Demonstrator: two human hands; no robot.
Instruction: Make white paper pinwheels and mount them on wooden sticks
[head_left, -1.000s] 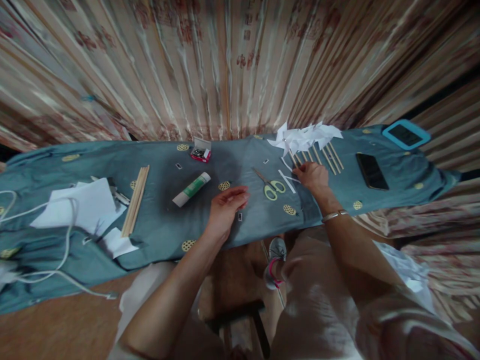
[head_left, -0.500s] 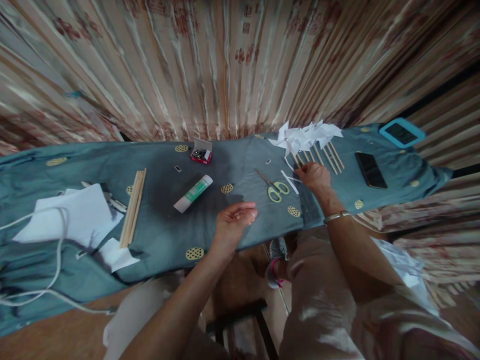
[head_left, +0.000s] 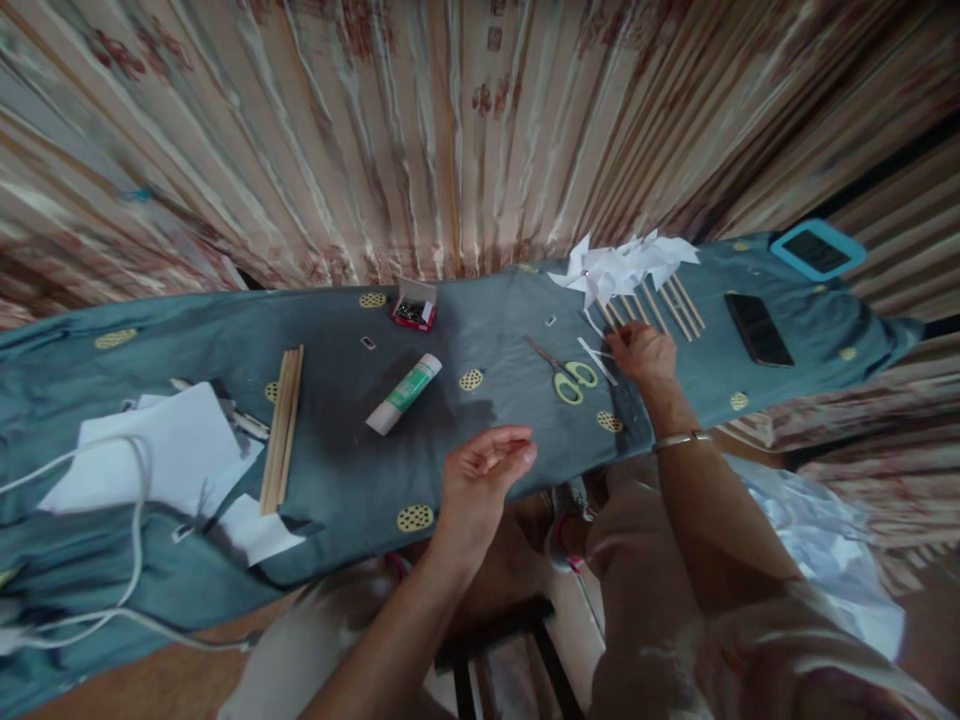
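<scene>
My right hand (head_left: 646,352) is at the lower ends of the sticks of several white paper pinwheels (head_left: 626,270), lying in a row at the back right. Its fingers are bent together, and what they grip, if anything, is hidden. White paper strips (head_left: 598,362) lie just left of those fingers. Above the front edge of the cloth, my left hand (head_left: 484,475) is held with curved fingers, the thumb apart from them and nothing between. Scissors (head_left: 568,378) with green handles lie between the two hands. To the left rests a glue stick (head_left: 405,393), white and green.
Behind the glue stick stands an open red box of small metal pieces (head_left: 414,305). Wooden sticks (head_left: 282,430), paper sheets (head_left: 150,440) and a white cable (head_left: 139,530) occupy the left. A phone (head_left: 759,330) and a blue-framed device (head_left: 819,250) lie right. White paper (head_left: 832,550) is heaped below the table.
The view has shifted, so the table's things sit a little further right. My right hand stays by the pinwheel sticks. My left hand still hovers near the front edge, its fingers slightly apart.
</scene>
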